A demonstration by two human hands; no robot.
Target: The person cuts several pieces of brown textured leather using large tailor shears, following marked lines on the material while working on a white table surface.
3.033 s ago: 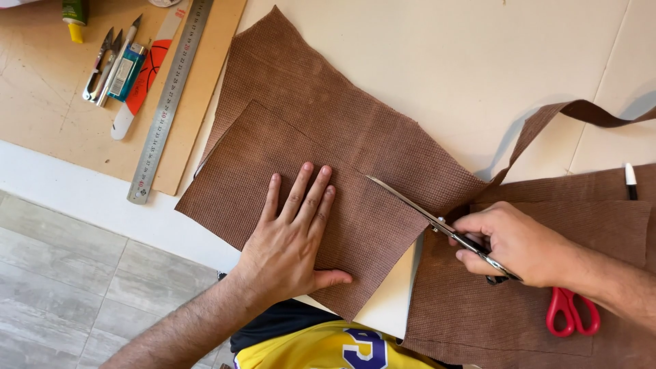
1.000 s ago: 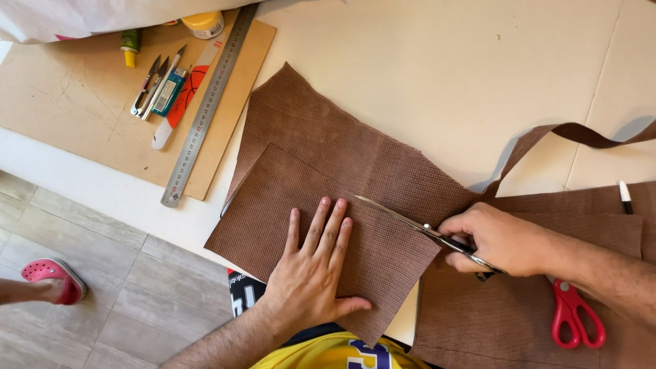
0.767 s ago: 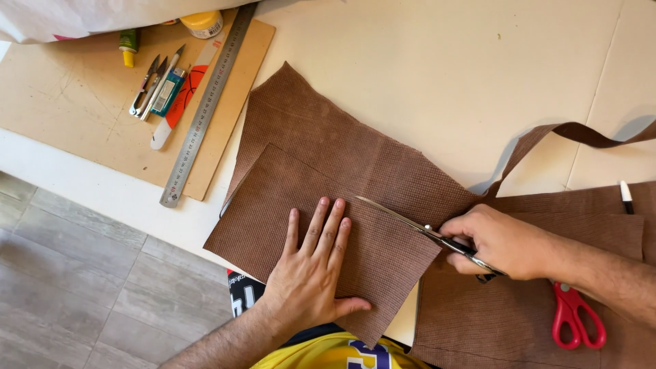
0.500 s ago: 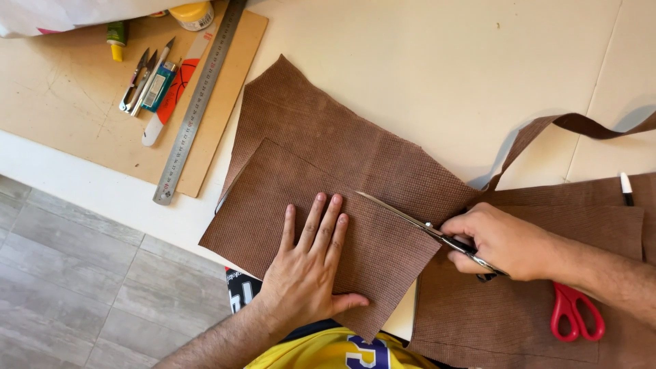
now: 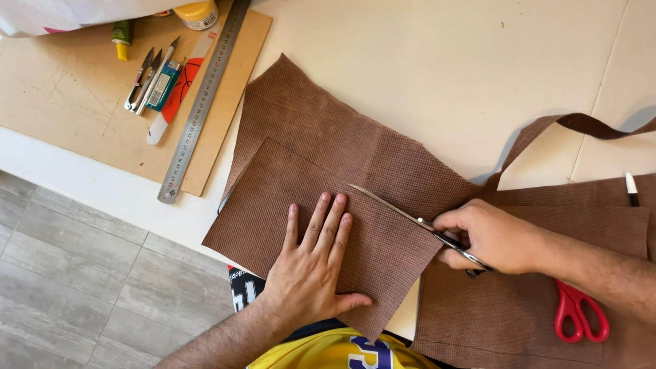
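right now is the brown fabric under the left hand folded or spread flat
Folded: the brown fabric has a top layer doubled over it, edge showing above the flat left hand. The right hand holds scissors there.

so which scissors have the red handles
The pair lying on the brown fabric under the right forearm, red scissors; the pair in the right hand shows dark handles.

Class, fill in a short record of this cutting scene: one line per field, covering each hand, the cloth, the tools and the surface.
Left hand: flat, fingers spread, pressing on the brown cloth
Right hand: holds scissors, blades over the cloth
Cloth: folded, top layer overhanging the table edge
Red scissors: lying on more brown cloth, by the right forearm
Ruler: steel, on a brown board
Beside ruler: snips and other small tools
Pen: far right, partly covered
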